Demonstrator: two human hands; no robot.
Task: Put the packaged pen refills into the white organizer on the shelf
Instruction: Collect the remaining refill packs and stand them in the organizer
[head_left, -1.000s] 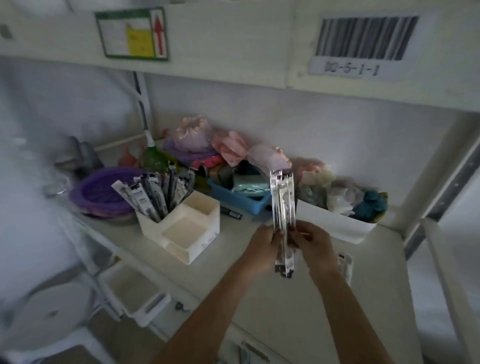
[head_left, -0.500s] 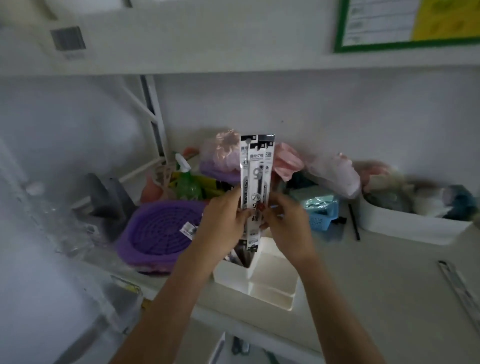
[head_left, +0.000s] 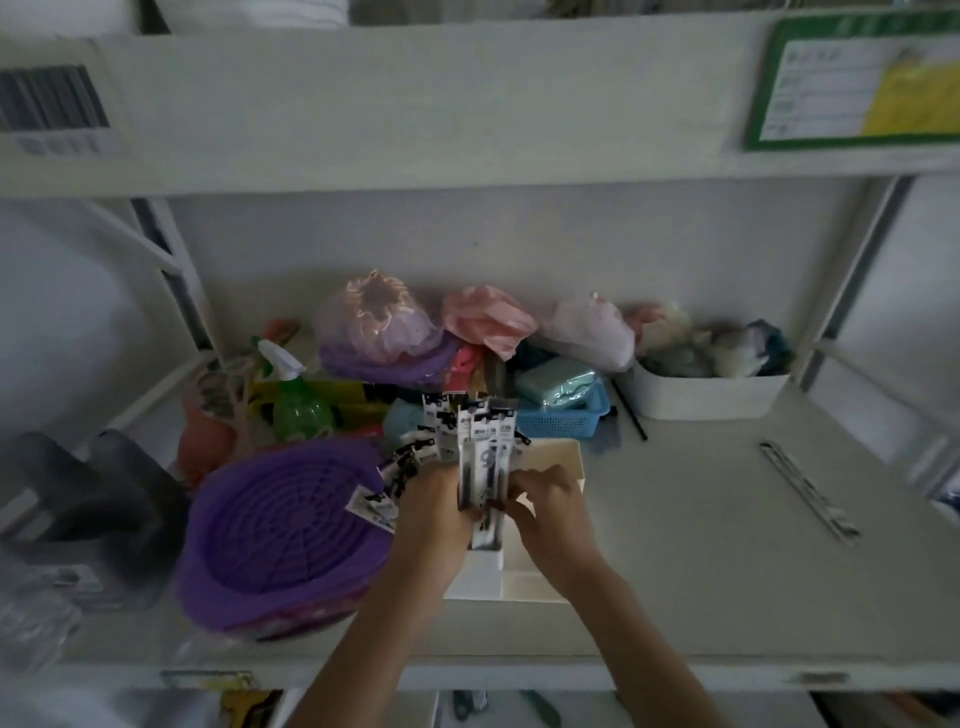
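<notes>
The white organizer (head_left: 553, 582) stands on the shelf, mostly behind my hands. Both hands hold a few packaged pen refills (head_left: 487, 457) upright, with their lower ends down inside the organizer's left compartment. My left hand (head_left: 439, 512) grips them from the left and my right hand (head_left: 550, 509) pinches them from the right. Several more refill packs (head_left: 436, 423) stick up from the same compartment, fanned to the left. One more long pack (head_left: 808, 488) lies flat on the shelf to the right.
A purple basket (head_left: 280, 540) sits just left of the organizer. Behind are a green spray bottle (head_left: 296, 400), a blue basket (head_left: 563, 418), a white bin (head_left: 709, 395) and plastic bags. The upper shelf (head_left: 467, 104) hangs overhead.
Both hands have carried the refill packs from the right side of the shelf to the organizer and lowered them into it. The view has swung to face the organizer.
</notes>
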